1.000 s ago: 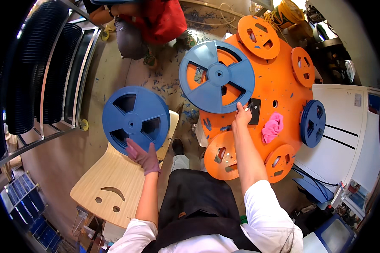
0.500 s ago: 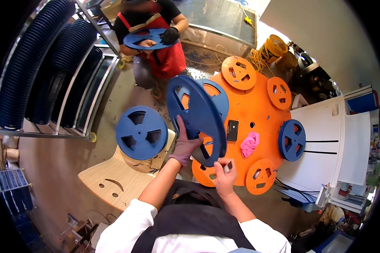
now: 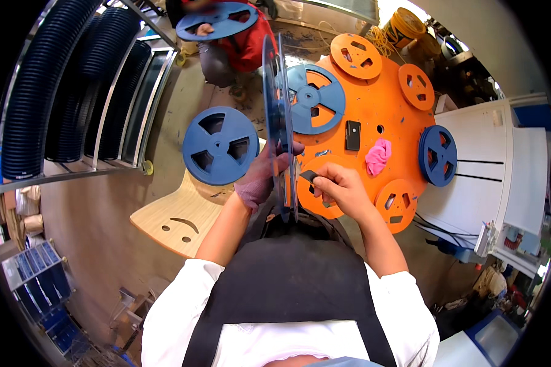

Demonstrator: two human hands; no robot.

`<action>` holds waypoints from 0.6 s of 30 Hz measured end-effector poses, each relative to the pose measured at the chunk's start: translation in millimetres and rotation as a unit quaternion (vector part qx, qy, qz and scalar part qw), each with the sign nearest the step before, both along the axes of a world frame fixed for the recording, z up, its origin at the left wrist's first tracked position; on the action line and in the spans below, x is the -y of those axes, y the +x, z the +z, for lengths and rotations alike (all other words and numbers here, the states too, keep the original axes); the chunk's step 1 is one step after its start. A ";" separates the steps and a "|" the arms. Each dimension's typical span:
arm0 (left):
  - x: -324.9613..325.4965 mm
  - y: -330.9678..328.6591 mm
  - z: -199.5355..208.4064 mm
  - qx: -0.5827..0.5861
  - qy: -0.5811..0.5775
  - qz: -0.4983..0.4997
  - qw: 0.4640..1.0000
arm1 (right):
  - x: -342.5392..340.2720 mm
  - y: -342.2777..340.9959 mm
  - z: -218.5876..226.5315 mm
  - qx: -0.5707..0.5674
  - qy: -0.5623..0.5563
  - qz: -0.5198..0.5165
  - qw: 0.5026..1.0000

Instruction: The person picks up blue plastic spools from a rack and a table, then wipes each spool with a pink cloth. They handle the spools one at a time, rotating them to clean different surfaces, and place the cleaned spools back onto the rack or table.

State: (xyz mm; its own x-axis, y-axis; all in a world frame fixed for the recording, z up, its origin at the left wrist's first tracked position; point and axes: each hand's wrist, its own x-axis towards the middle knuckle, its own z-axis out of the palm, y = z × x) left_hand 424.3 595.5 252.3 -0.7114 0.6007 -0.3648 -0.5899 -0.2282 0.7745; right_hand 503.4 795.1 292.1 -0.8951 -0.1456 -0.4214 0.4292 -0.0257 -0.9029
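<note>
My left hand (image 3: 258,178), in a thin purple glove, grips a blue plastic reel (image 3: 271,104) near its lower part. The reel stands upright, seen almost edge-on, so its two flanges show with a narrow gap between them. Just right of the reel, my bare right hand (image 3: 344,188) pinches a small, flat dark piece like a blade (image 3: 309,175) between thumb and fingers. That piece is apart from the reel. Behind, another blue reel (image 3: 332,95) lies on the orange table (image 3: 355,168). A third blue reel (image 3: 217,145) rests on a wooden chair (image 3: 159,217) at left.
Orange discs with cutouts (image 3: 356,56) sit around the table. A black box (image 3: 352,136), a pink cloth (image 3: 378,157) and a blue reel (image 3: 438,156) lie there too. A co-worker in a red apron (image 3: 251,49) handles a blue disc (image 3: 239,18). Racked blue reels (image 3: 27,92) stand left.
The held reel has turned from a slanted face view to nearly edge-on. My right hand has moved off its lower rim to the right, with the dark piece. The whole view has shifted.
</note>
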 end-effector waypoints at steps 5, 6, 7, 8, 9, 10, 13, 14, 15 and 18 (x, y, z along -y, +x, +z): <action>-0.7 4.0 17.8 -0.042 0.014 -0.025 0.999 | 9.7 -6.0 11.6 -0.004 0.056 0.011 0.998; -1.7 5.1 18.5 -0.047 0.020 -0.029 0.998 | 10.3 -5.9 12.8 -0.014 0.076 0.012 0.997; -2.2 6.3 21.4 -0.045 0.024 -0.030 0.998 | 11.7 -6.6 14.1 -0.025 0.094 0.016 0.995; -2.5 7.2 22.2 -0.047 0.025 -0.032 0.998 | 12.4 -6.3 14.8 -0.035 0.113 0.020 0.993; -2.9 7.7 23.0 -0.050 0.027 -0.035 0.998 | 12.8 -4.9 13.6 -0.054 0.115 0.019 0.992; -2.7 8.3 22.6 -0.057 0.024 -0.037 0.997 | 13.2 -3.2 15.1 -0.050 0.127 0.027 0.990; -0.8 11.8 22.0 -0.037 0.027 -0.047 0.998 | 14.1 4.0 25.8 -0.010 0.165 0.051 0.985; 0.0 13.2 21.7 -0.023 0.029 -0.051 0.998 | 14.2 7.5 25.5 -0.016 0.165 0.052 0.985; -1.1 15.0 21.4 -0.041 0.030 -0.050 0.997 | 13.4 11.3 25.1 -0.022 0.165 0.053 0.985; -4.9 21.3 21.0 -0.058 0.029 -0.056 0.996 | 10.3 21.4 19.4 -0.017 0.151 0.062 0.986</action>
